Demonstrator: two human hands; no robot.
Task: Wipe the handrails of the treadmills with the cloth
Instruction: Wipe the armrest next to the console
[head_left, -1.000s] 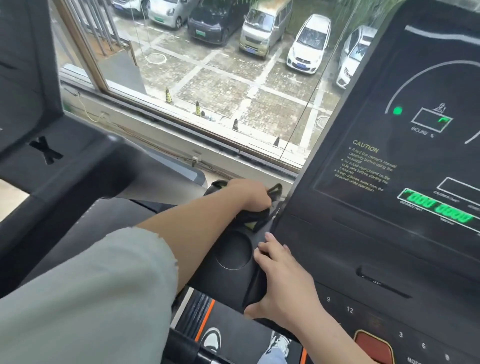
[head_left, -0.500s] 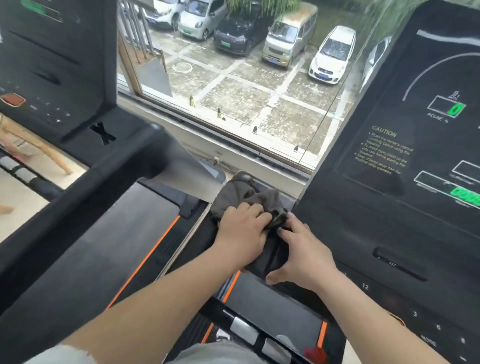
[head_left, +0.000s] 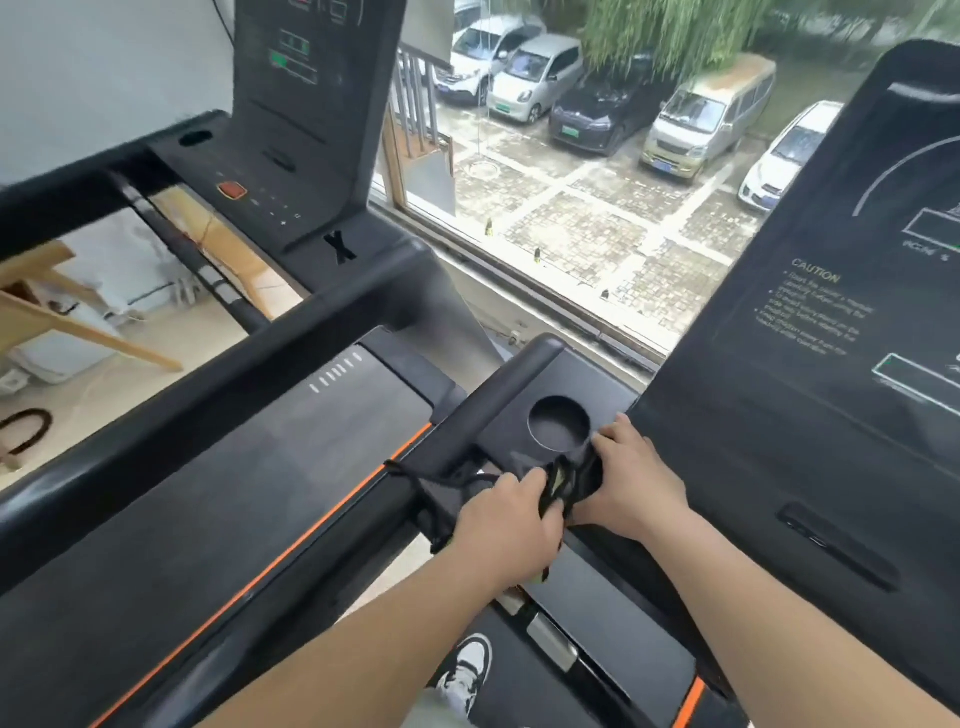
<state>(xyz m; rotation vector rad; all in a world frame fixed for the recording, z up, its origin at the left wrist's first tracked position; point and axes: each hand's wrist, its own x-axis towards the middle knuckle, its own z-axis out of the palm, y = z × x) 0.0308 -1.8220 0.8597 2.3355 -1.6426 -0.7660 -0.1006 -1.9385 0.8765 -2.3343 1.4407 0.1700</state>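
Cloth (head_left: 574, 480), dark with a yellowish patch, was held bunched between both hands on the black handrail (head_left: 501, 395) of the right-hand treadmill, just below the round cup holder (head_left: 558, 423). Half a second before, it had been heaped farther forward over the rail's front end, hiding that recess. It had since been drawn back toward the person, and the cup holder was laid bare. The left hand (head_left: 511, 525) was curled round the cloth's near part, and the right hand (head_left: 636, 483) was pinching its right end beside the console (head_left: 810, 426). The cloth's long axis was laid crosswise over the rail, its left end draped over the rail's outer edge and its right end pointed at the console. More of the neighbouring treadmill's console (head_left: 306, 104) was brought into view than earlier.
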